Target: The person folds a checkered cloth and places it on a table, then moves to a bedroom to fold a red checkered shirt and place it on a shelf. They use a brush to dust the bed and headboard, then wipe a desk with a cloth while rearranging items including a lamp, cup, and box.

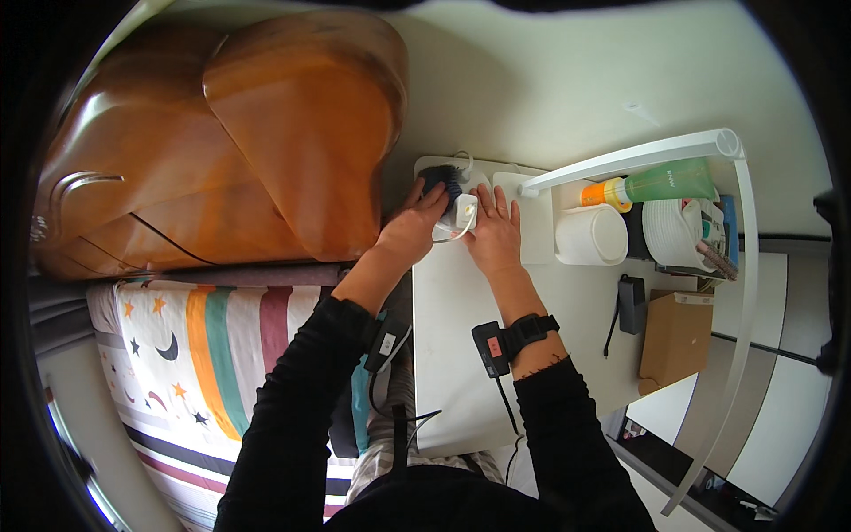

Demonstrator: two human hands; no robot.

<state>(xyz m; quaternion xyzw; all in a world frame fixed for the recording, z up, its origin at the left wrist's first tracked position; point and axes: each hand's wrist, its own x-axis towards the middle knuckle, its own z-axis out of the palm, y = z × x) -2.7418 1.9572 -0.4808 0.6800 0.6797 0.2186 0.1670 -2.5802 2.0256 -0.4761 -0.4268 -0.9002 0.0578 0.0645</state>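
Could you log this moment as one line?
left hand: touching dark bristly thing | right hand: beside white block | surface: white desk

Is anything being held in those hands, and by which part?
It cannot be told: the left hand touches the dark blue bristly object at its near side; the right hand is beside the white boxy block.

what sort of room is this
Probably a bedroom: there is bedding printed with moons and stars, a large glossy brown panel like a headboard, and a white desk nearby.
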